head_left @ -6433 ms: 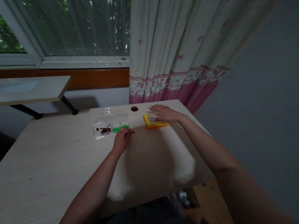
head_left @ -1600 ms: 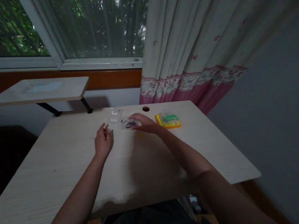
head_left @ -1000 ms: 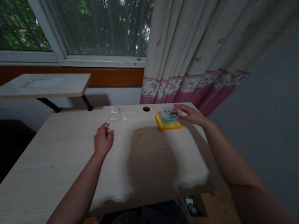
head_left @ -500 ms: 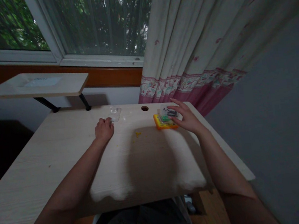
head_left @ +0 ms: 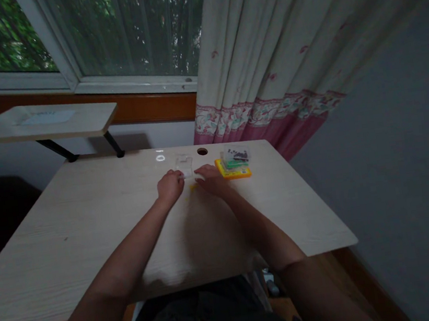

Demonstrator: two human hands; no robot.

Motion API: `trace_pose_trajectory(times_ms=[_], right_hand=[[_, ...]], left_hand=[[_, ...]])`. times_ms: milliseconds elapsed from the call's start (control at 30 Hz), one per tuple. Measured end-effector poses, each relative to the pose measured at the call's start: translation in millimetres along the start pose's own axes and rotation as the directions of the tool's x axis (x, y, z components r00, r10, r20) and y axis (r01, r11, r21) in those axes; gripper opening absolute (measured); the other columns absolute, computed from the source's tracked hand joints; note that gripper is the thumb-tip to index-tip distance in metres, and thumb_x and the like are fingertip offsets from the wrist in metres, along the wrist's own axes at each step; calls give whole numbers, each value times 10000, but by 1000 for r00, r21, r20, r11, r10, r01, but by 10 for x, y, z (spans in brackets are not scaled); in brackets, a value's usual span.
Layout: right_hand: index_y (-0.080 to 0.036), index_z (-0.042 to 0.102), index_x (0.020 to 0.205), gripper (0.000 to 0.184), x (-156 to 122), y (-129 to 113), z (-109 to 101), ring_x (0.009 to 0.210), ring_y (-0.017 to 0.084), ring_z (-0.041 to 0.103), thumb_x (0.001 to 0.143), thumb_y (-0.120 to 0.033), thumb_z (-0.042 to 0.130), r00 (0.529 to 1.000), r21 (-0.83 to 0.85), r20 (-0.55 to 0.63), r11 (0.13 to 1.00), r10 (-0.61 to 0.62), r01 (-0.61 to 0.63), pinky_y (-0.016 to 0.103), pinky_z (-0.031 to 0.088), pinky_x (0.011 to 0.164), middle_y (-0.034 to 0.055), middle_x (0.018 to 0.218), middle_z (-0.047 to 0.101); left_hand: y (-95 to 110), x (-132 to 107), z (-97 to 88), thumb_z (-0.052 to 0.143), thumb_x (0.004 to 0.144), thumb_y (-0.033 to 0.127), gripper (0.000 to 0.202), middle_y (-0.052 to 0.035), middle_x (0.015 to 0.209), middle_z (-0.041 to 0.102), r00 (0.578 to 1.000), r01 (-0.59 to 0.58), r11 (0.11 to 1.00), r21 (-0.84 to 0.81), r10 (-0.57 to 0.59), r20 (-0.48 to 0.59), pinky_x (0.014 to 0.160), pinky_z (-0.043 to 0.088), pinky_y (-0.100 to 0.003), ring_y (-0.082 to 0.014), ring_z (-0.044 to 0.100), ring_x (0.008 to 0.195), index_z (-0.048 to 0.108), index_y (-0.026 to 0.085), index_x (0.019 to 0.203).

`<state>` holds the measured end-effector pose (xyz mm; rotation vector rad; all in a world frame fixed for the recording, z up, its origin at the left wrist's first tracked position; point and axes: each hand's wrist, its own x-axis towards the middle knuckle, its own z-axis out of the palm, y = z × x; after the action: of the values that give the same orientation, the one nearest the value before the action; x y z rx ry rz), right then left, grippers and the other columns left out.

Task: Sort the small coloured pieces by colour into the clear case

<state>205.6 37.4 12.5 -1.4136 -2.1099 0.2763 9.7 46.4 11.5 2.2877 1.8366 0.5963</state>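
A small clear plastic box (head_left: 184,163), its lid apparently raised, is at the middle of the desk. My left hand (head_left: 171,188) is closed on its near left edge. Just right of that box, my right hand (head_left: 209,179) reaches in with thumb and fingers apart and nothing visible between them. Small yellow pieces (head_left: 193,187) lie on the desktop between my hands, partly hidden by the right one. Beyond my right hand is a stack: a yellow case (head_left: 236,174) at the bottom, something green (head_left: 237,163) over it, and a clear box of small dark pieces (head_left: 238,154) on top.
The pale wooden desk (head_left: 119,220) has a round cable hole (head_left: 202,151) near its back edge. A raised shelf (head_left: 86,119) on black legs stands at the back left with a paper on it. Behind the desk hangs a floral curtain (head_left: 250,71) beside the window.
My right hand has let go of the clear box of dark pieces on the stack and moved left. My left hand has shifted right, bringing the clear plastic box toward the middle.
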Motion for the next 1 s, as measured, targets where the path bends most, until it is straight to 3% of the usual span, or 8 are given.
trace_pose_trajectory(times_ms=[167, 233, 300, 400, 467, 667, 800, 1000], right_hand=[[-168, 700, 1082, 249, 18, 107, 209, 1065, 235, 575, 861, -198, 588, 983, 13, -157, 995, 96, -95, 408, 447, 1008, 118, 1081, 659], [-178, 713, 1051, 233, -10, 157, 225, 1036, 223, 590, 871, -198, 566, 981, 69, -161, 993, 104, -93, 391, 458, 987, 105, 1047, 675], [-185, 721, 1026, 225, -34, 208, 225, 1010, 214, 605, 872, -201, 557, 983, 134, -153, 988, 102, -81, 377, 471, 966, 98, 1022, 688], [-179, 725, 1003, 219, -47, 258, 228, 992, 208, 613, 878, -216, 550, 983, 192, -163, 980, 86, -54, 365, 478, 948, 100, 1004, 698], [-181, 728, 983, 208, -46, 269, 239, 978, 207, 614, 879, -224, 553, 983, 199, -170, 979, 74, -39, 364, 479, 942, 96, 988, 700], [-193, 731, 957, 193, -59, 265, 268, 953, 199, 613, 874, -232, 561, 980, 206, -187, 978, 61, -22, 359, 480, 934, 86, 965, 686], [-203, 733, 954, 197, -66, 260, 257, 959, 204, 609, 871, -224, 556, 982, 198, -180, 980, 63, -27, 363, 482, 933, 84, 963, 682], [-219, 735, 947, 196, -62, 266, 272, 962, 210, 604, 852, -199, 565, 981, 191, -183, 981, 58, -23, 386, 481, 942, 77, 963, 678]], left_hand=[[14, -23, -156, 596, 857, 395, 315, -72, 1053, 601, 1000, -21, 991, -131, 24, 18, 778, 467, -300, -208, 624, 868, 685, 259, 1127], [-190, -50, -304, 591, 860, 391, 422, -67, 1005, 606, 998, -66, 973, -220, 66, -8, 772, 460, -296, -192, 601, 823, 616, 238, 1252], [-477, -132, -452, 554, 882, 416, 374, -42, 847, 600, 990, -113, 949, -293, 134, 52, 707, 442, -285, -174, 558, 729, 647, 201, 1174], [-868, -371, -591, 549, 888, 469, 313, -13, 741, 555, 921, -237, 910, -341, 322, 218, 653, 412, -255, -149, 513, 680, 674, 191, 957], [-1003, -559, -615, 587, 873, 475, 308, -9, 774, 545, 885, -306, 885, -350, 400, 238, 679, 416, -252, -148, 512, 716, 645, 196, 992], [-950, -824, -572, 553, 914, 408, 266, -39, 892, 573, 905, -363, 882, -300, 410, 111, 789, 440, -301, -170, 529, 804, 615, 215, 1086], [-906, -789, -556, 498, 946, 354, 197, -57, 968, 593, 899, -388, 865, -319, 432, 77, 849, 447, -316, -182, 551, 897, 630, 210, 973], [-760, -674, -432, 476, 949, 322, 177, -57, 889, 579, 891, -417, 880, -226, 445, 87, 817, 457, -333, -197, 551, 861, 586, 194, 896]])
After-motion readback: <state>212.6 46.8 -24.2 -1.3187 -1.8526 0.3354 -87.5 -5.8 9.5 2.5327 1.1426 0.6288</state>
